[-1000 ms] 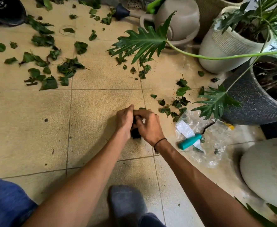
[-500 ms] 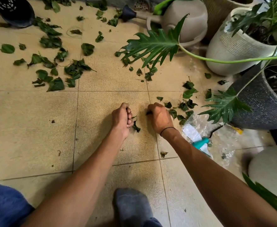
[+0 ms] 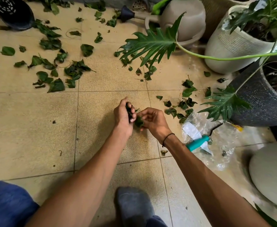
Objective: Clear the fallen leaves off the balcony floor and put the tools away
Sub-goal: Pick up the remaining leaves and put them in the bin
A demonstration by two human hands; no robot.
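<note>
Head cam looking down at the tiled balcony floor (image 3: 36, 131). Left hand (image 3: 123, 115) is curled around a small wad of dark leaves (image 3: 129, 110), fingers closed on them. Right hand (image 3: 154, 120) sits right against it, pinching another crumpled leaf (image 3: 139, 122) between thumb and fingertips, both hands raised a bit off the tiles mid-floor. Loads of fallen leaves (image 3: 74, 71) scattered toward the far edge, plus a smaller bunch (image 3: 182, 106) near the dark speckled pot (image 3: 262, 105). Teal-handled tool (image 3: 197, 143) lies on a clear plastic bag (image 3: 223, 145) by the right edge. Watering can (image 3: 182, 20) and black scoop (image 3: 11, 12) sit at the far edge.
</note>
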